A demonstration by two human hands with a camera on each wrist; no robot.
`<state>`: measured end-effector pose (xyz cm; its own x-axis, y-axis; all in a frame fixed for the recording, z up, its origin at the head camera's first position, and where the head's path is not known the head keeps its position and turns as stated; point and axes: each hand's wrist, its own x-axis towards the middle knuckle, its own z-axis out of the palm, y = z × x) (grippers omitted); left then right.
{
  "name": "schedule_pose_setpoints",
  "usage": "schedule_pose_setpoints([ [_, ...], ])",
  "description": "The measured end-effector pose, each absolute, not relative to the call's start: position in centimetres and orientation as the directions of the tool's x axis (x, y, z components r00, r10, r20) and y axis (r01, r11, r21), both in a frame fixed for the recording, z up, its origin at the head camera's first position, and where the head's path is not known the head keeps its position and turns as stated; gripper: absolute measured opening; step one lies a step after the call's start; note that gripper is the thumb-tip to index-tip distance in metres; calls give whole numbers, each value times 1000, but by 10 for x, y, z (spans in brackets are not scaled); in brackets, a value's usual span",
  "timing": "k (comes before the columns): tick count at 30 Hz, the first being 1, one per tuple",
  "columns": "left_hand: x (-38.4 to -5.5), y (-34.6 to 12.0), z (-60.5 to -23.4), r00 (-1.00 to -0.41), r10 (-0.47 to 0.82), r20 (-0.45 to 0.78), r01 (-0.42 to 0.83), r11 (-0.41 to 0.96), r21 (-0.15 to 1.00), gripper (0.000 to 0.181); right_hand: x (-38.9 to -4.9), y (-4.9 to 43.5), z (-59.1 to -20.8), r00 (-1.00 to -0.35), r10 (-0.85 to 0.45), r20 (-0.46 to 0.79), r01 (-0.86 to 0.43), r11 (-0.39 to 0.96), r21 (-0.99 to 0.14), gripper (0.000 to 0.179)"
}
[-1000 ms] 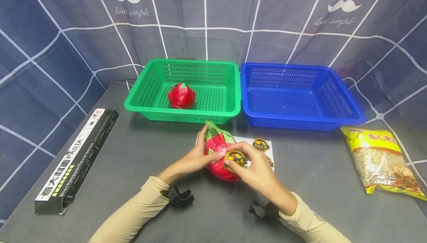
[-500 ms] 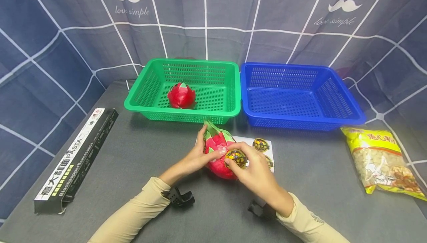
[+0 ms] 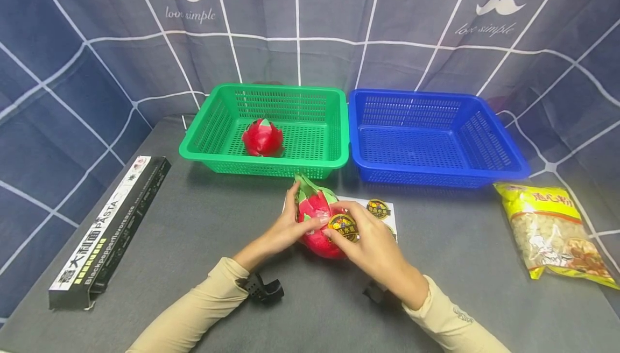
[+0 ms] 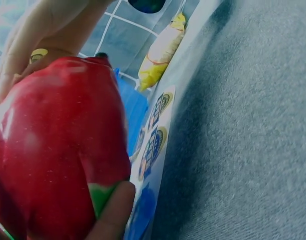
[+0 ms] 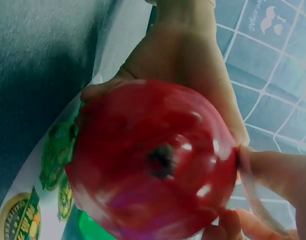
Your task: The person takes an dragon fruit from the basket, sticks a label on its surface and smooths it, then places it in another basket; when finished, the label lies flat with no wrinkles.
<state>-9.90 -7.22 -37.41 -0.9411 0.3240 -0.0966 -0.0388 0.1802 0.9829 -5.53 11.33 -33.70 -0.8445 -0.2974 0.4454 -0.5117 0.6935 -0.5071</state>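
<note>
A red dragon fruit with green leaf tips is held in the left hand, its fingers curled round the far side and the thumb across the top. The right hand pinches a round black-and-gold fruit sticker between thumb and index finger, against the fruit's right side. In the right wrist view, the sticker's clear edge stands out from the fruit's skin, and the dark round end of the fruit faces the camera. A white sticker sheet lies behind and partly under the fruit.
A green basket with another dragon fruit in it stands behind the hands. Beside it is a blue basket. A black-and-white pasta box lies at left, a yellow bag of pasta at right. Grey-blue curtains hang behind.
The right hand's fingers have shifted slightly on the sticker, which lies closer against the dragon fruit and looks more tilted. The left hand keeps its hold on the fruit.
</note>
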Motion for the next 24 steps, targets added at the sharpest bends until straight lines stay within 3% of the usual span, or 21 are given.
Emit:
schedule_pose_setpoints([
  [8, -93, -66, -378, -964, 259, -66, -35, 122, 992, 91, -57, 111, -337, -920, -139, 365, -378, 558, -739, 42],
  [17, -88, -60, -383, -982, 188, -35, -25, 51, 998, 92, -52, 97, -359, -915, 6, 403, -364, 418, -832, 60],
  [24, -87, -61, -383, -982, 181, 52, 62, 49, 997, 95, -52, 91, -367, -974, 39, 225, -208, 252, -945, 62],
])
